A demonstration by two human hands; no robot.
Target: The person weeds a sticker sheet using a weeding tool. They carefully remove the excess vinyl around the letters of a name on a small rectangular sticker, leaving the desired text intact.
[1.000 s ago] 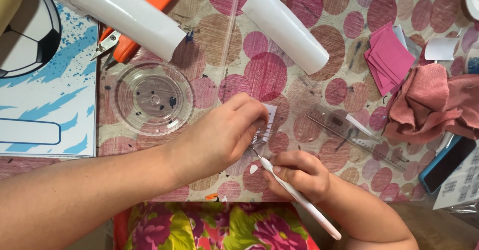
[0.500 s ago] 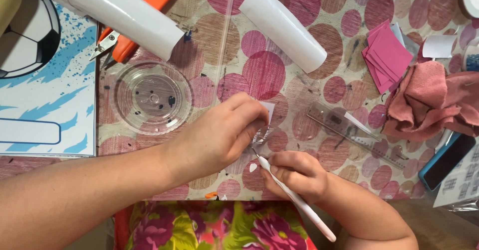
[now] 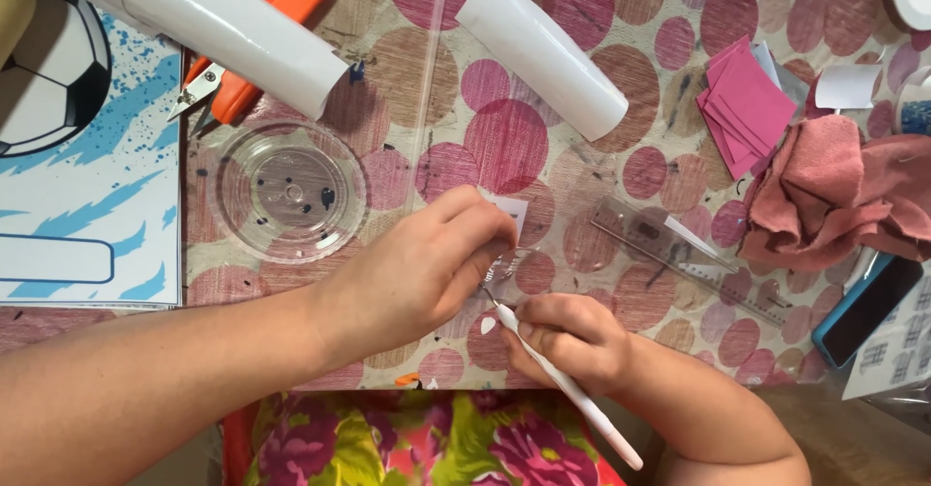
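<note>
Your left hand (image 3: 417, 273) pinches a small white paper piece (image 3: 506, 216) closed-fingered at the table's (image 3: 582, 20) near edge, while your right hand (image 3: 567, 336) grips the white needle tool (image 3: 567, 389), shaft running down-right, tip just beside those fingertips.

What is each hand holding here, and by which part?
The right hand holds a thin white tool near its working tip. The left hand pinches something small by the white paper piece; what cannot be told.
</note>
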